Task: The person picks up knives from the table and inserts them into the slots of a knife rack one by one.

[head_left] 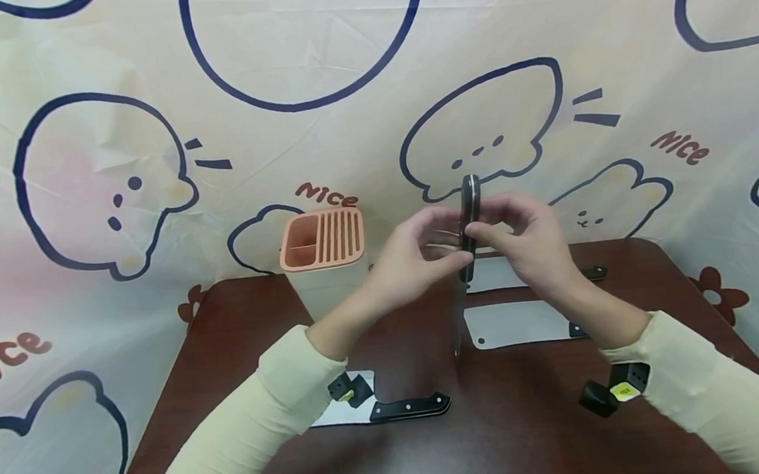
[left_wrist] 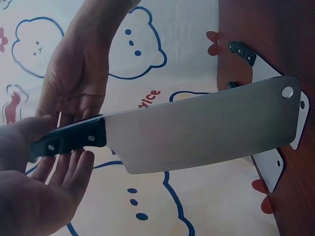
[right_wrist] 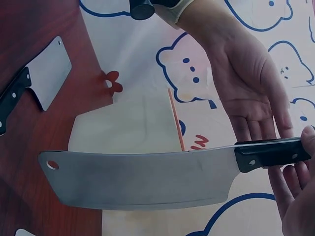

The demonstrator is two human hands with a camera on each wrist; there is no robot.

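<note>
Between both hands a cleaver hangs blade down, its black riveted handle [head_left: 471, 218] uppermost. The left hand [head_left: 415, 256] pinches the handle from the left, thumb on its near side. From the right, the right hand [head_left: 529, 243] holds it with thumb and fingers. The left wrist view shows the broad grey blade [left_wrist: 202, 128] with a round hole at its far corner. In the right wrist view the same blade [right_wrist: 142, 179] passes in front of the cream knife block [right_wrist: 125, 128].
The knife block [head_left: 329, 283] with an orange slotted top stands at the table's back left. Two cleavers, one nearer [head_left: 519, 324] and one farther [head_left: 494, 273], lie at the right. Another knife [head_left: 408, 408] lies near the left forearm. A printed cloth hangs behind the brown table [head_left: 492, 438].
</note>
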